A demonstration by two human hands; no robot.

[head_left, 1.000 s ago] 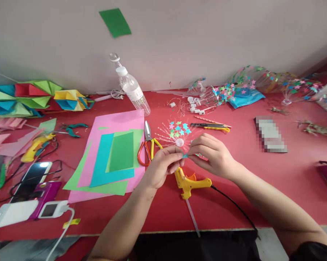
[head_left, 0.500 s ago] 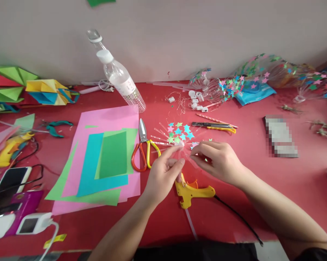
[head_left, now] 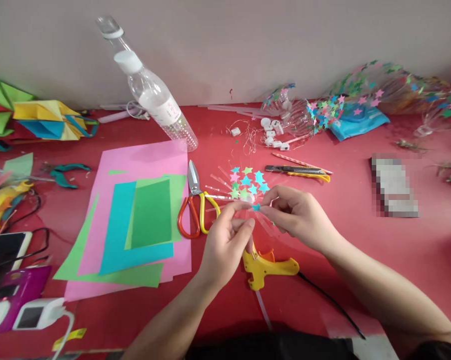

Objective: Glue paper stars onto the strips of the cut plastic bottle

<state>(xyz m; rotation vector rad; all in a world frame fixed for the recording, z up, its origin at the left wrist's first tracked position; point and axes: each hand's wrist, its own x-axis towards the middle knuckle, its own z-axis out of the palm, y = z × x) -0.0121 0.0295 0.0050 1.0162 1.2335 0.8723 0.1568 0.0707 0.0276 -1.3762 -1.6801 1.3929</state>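
My left hand pinches the clear plastic strip burst, a cut bottle piece fanned into thin strips with small paper stars stuck on their tips. My right hand pinches a small teal paper star against one strip near the white centre. Both hands hover just above the red table. A yellow glue gun lies right under them, its black cord running toward the near right edge.
Red and yellow scissors lie left of my hands beside stacked pink, teal and green paper sheets. A plastic water bottle leans at the back. A yellow utility knife, star-covered pieces, pliers and phones surround.
The view has tilted down and to the right. My right hand has brought the teal star back up against the strip near my left fingers.
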